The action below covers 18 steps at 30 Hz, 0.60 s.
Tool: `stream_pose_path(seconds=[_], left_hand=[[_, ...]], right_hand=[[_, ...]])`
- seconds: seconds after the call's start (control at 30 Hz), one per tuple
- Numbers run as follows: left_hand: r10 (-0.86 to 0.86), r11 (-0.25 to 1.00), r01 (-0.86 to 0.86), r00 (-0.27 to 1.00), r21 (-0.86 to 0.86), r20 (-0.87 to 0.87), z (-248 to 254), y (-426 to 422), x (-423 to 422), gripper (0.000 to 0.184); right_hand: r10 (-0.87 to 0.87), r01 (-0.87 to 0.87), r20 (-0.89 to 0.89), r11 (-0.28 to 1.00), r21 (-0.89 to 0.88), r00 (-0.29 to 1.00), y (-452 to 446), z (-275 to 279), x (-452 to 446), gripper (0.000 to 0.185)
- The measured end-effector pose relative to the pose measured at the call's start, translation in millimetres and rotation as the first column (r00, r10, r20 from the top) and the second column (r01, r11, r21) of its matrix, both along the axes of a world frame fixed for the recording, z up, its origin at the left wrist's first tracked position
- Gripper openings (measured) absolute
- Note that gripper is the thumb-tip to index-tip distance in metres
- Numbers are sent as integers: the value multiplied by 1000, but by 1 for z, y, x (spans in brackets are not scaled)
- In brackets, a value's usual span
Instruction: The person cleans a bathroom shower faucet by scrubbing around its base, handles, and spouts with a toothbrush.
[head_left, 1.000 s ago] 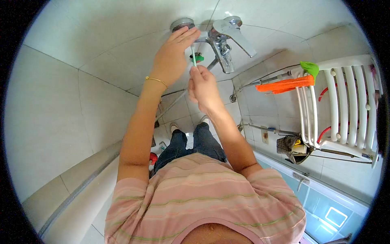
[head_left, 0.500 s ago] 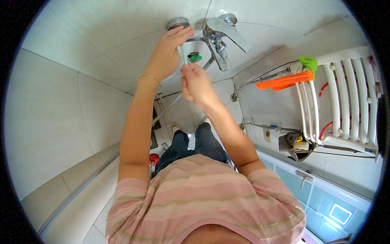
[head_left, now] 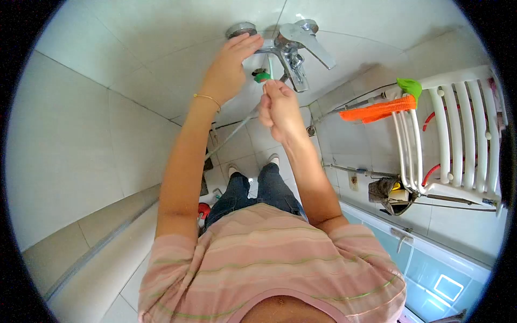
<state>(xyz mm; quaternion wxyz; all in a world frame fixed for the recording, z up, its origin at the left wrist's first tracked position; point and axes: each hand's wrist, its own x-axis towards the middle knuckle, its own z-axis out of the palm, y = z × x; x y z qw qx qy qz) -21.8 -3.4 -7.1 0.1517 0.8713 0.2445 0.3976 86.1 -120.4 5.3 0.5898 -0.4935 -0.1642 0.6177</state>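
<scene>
Stick [head_left: 271, 67], thin and pale, points up from the right hand [head_left: 283, 107], pinched between thumb and fingertips while the other fingers curl in toward the palm. Its upper part lies just left of the spout, below the body of the tap [head_left: 293, 51]; whether the tip touches the metal, I cannot tell. Left hand [head_left: 226, 67] lies by the tap's left end, fingers straight and pressed together, their tips over the pipe near the round flange [head_left: 241, 30]; its thumb is hidden, so I cannot tell whether it grips. A thin gold bracelet [head_left: 207, 99] circles that wrist. Between the hands, just left of the stick, is a small green thing [head_left: 262, 77] with a dark part beside it, too small to make out. A hose [head_left: 237, 129] runs slantwise below the hands. On the right, an orange cloth [head_left: 377, 110] and a green cloth [head_left: 410, 87] hang at the near end of a white rack [head_left: 464, 140], and below them a dark bag [head_left: 386, 195] holds something yellow and something cream. The person wears a pink striped shirt [head_left: 269, 253] and dark jeans [head_left: 272, 185], feet apart on the tiles.
</scene>
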Motion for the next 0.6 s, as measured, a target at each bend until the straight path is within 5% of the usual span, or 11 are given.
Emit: stream_pose_path(seconds=[0.17,0.4,0.5,0.6], left_hand=[[21,1000,-22,999,-12,-24,4,-4,0,58],[15,999,-16,1000,-34,-18,1,-7,6,46],[-14,997,13,1000,-72,-10,2,-6,6,43],[-3,999,2,999,-44,-37,1,-3,5,41]], right_hand=[[-109,108,191,994,15,976,7,-5,-15,19],[-94,83,199,994,65,975,22,-14,-21,20],[48,-59,179,997,56,983,14,-14,-27,21],[-23,4,205,996,92,978,7,-20,-19,24]])
